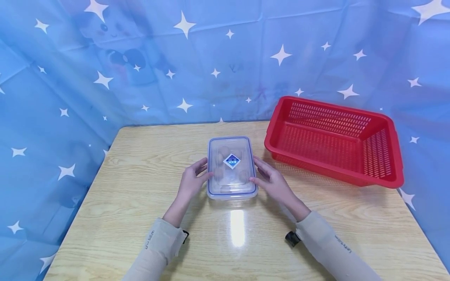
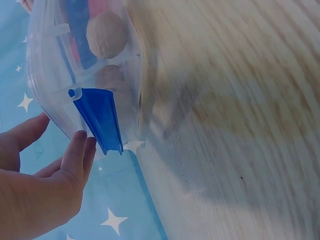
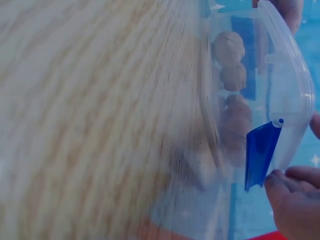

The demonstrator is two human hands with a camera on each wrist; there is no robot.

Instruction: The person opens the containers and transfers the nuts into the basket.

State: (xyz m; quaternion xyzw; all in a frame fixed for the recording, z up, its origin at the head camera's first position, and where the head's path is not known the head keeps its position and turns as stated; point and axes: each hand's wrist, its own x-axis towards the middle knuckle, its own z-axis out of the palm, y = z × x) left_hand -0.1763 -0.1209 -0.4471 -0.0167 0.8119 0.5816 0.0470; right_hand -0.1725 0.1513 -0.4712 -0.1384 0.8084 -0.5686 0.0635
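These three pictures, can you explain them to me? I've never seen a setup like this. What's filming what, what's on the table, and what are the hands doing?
There is no machine here: a person works with two bare hands and wears three cameras. The wide picture comes from a camera on the head, looking down at a wooden table. On it stand a clear plastic box with a blue-edged lid and round brownish things inside, and an empty red basket off to the right. The other two pictures come from cameras on the wrists, so they show the box very close and tilted. The left hand and the right hand rest against the box's two long sides. Each hand's fingertips are at a blue clip that sticks out from the lid, apparently unlatched.
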